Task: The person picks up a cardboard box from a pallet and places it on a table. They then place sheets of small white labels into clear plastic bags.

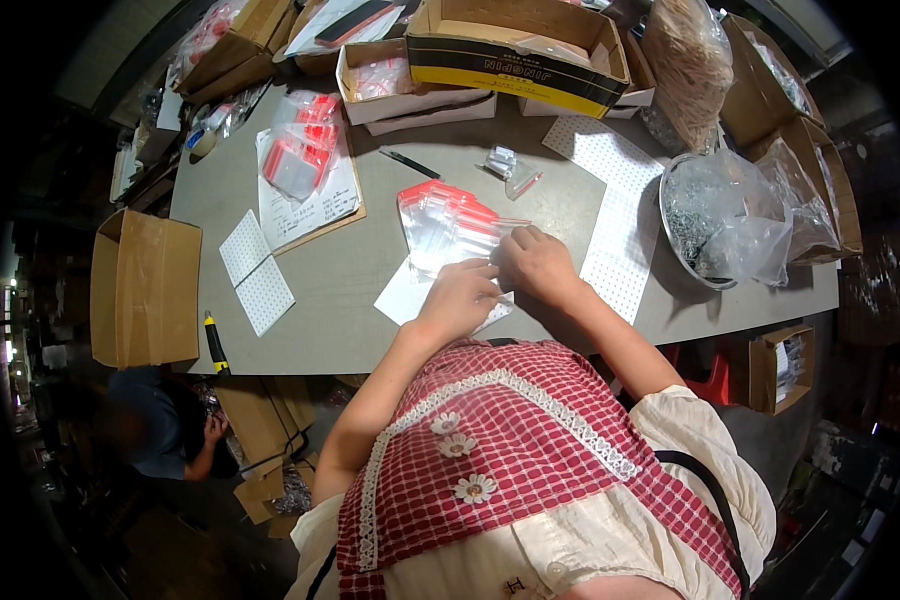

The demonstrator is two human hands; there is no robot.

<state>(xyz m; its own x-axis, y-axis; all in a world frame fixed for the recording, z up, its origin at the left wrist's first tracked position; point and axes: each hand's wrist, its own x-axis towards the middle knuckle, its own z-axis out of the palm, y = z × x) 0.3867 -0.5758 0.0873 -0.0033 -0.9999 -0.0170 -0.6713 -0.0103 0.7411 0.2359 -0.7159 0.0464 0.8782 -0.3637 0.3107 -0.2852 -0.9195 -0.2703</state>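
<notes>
My left hand (458, 298) is closed, its fingers curled at the near edge of a pile of clear zip bags with red tops (438, 222). What it pinches, if anything, is too small to make out. Just right of it, my right hand (538, 262) has bent fingers closed at the right edge of the pile, where a bag's edge meets the fingertips. White perforated card (398, 296) lies partly under the bags and my left hand. Beyond the pile are a black pen (410, 163) and a small clear bag with pale parts (508, 170).
More red-topped bags (300, 150) lie on a clipboard (347, 215). White perforated sheets (253, 270) and a yellow-black utility knife (216, 345) are left. A bowl of metal parts (692, 225) stands right. Boxes (515, 75) line the back. A co-worker (160, 425) is lower left.
</notes>
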